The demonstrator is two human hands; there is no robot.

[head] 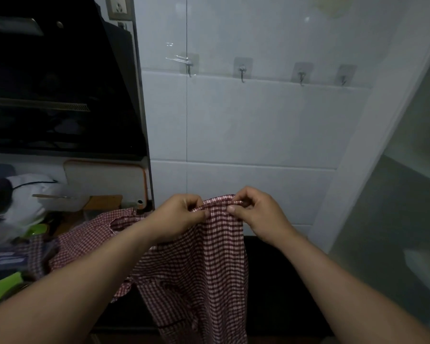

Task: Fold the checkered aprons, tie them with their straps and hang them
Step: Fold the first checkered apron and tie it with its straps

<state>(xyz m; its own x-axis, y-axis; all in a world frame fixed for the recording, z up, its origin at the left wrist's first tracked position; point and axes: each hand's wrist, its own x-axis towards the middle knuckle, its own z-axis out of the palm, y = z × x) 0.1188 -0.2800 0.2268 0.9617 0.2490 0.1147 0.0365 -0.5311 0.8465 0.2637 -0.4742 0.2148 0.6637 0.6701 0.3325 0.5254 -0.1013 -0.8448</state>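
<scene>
Both hands, left hand (181, 214), right hand (256, 214), pinching checkered apron (204, 269) top edge

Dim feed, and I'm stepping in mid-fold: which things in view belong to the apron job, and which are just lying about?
Job: checkered apron, pinched at its top edge by left hand and right hand; more checkered cloth spread at left; four wall hooks, all bare.
Lying about: black range hood; white board with orange rim; wall socket; green item at lower left.
</scene>
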